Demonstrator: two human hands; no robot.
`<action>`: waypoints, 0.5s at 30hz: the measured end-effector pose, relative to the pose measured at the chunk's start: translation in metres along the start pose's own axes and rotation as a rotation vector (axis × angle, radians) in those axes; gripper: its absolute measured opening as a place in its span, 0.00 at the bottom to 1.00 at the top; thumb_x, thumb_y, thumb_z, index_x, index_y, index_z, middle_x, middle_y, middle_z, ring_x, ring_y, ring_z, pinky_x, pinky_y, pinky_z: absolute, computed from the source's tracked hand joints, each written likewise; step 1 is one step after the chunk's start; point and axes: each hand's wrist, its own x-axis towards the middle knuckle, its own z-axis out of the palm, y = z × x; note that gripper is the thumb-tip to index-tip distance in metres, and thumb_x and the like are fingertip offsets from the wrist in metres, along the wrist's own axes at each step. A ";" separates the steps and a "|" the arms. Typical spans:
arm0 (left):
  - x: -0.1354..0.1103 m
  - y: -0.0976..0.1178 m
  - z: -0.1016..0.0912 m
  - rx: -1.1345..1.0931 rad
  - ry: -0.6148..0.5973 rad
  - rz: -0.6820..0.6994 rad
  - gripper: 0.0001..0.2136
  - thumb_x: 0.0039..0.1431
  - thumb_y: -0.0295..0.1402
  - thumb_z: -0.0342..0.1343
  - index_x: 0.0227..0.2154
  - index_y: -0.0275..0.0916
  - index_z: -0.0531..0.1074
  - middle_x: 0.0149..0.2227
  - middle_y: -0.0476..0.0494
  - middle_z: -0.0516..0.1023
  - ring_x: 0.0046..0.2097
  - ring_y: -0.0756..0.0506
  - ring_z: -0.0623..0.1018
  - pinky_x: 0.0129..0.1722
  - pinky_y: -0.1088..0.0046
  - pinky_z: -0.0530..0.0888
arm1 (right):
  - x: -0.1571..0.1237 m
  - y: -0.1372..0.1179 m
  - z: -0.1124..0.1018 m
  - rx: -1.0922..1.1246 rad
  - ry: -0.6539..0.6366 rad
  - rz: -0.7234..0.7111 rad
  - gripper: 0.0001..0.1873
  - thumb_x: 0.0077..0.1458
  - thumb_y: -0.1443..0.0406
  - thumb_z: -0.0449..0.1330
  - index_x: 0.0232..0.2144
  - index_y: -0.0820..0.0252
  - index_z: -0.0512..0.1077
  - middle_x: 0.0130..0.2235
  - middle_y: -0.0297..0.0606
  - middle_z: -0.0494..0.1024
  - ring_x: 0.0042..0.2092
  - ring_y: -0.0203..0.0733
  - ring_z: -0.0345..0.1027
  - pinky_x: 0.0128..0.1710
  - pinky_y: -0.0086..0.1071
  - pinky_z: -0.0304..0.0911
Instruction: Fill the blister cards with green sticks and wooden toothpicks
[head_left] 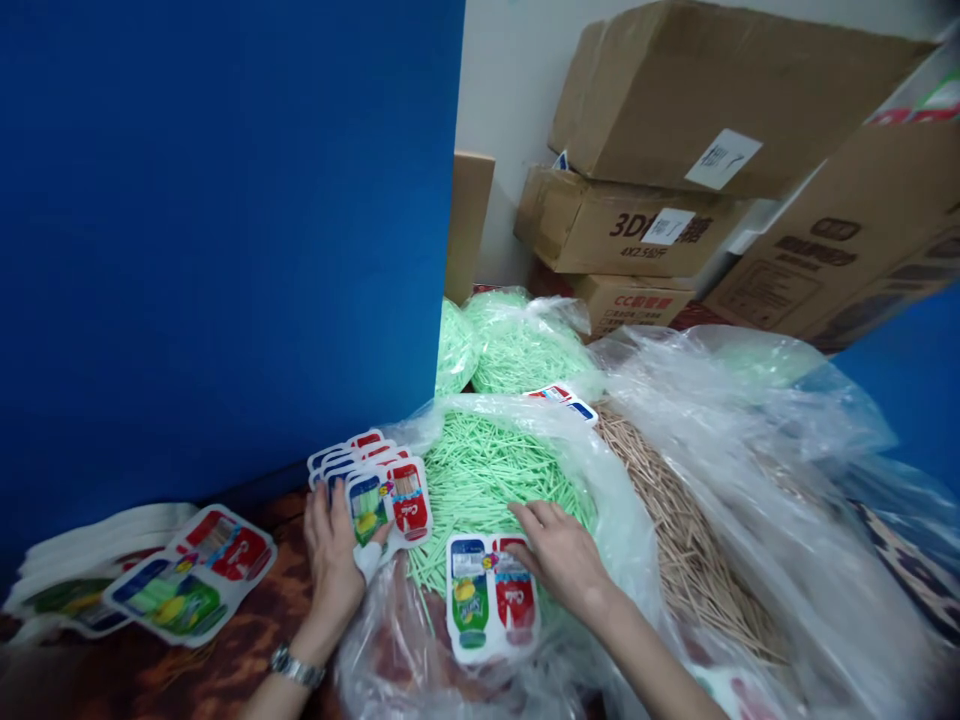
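fanned stack of printed cards (375, 480) held upright-tilted in the left hand (334, 560), fingers curled round its lower edge, thumb across the front card; stack sits at about 9 o'clock from the heap of green sticks (487, 470). right hand (559, 550) lies palm down, fingers loosely spread, fingertips on the green sticks and on the top right corner of a single card (491, 597); nothing gripped in it. that card rests flat on the clear plastic bag (615, 520), at 6 o'clock of the green heap. wristwatch (296, 667) on the left wrist. brown wooden sticks (675, 530) at 3 o'clock, in the same plastic. second pile of cards (187, 580) on the table (247, 650) at 9 o'clock. blue panel (225, 230) behind; cardboard boxes (675, 150) at 1 o'clock.
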 end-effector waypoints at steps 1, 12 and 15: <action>0.000 -0.003 0.002 0.029 0.009 0.008 0.39 0.57 0.41 0.55 0.65 0.31 0.44 0.67 0.25 0.42 0.66 0.28 0.46 0.62 0.46 0.50 | -0.001 0.003 0.004 -0.052 -0.051 0.025 0.21 0.51 0.59 0.64 0.48 0.54 0.70 0.43 0.45 0.76 0.45 0.53 0.70 0.40 0.40 0.66; 0.001 0.020 -0.006 0.049 0.028 0.098 0.35 0.58 0.37 0.56 0.65 0.37 0.48 0.68 0.30 0.41 0.67 0.28 0.46 0.62 0.46 0.51 | 0.002 0.018 0.028 0.040 -0.058 0.044 0.06 0.60 0.62 0.55 0.33 0.56 0.70 0.34 0.35 0.76 0.38 0.42 0.69 0.35 0.30 0.58; -0.012 0.040 -0.008 -0.053 0.009 0.229 0.32 0.59 0.34 0.56 0.64 0.40 0.51 0.67 0.32 0.47 0.66 0.31 0.50 0.62 0.48 0.53 | 0.000 0.020 0.030 -0.084 -0.067 0.018 0.08 0.61 0.68 0.53 0.34 0.56 0.72 0.33 0.36 0.78 0.37 0.43 0.70 0.36 0.32 0.57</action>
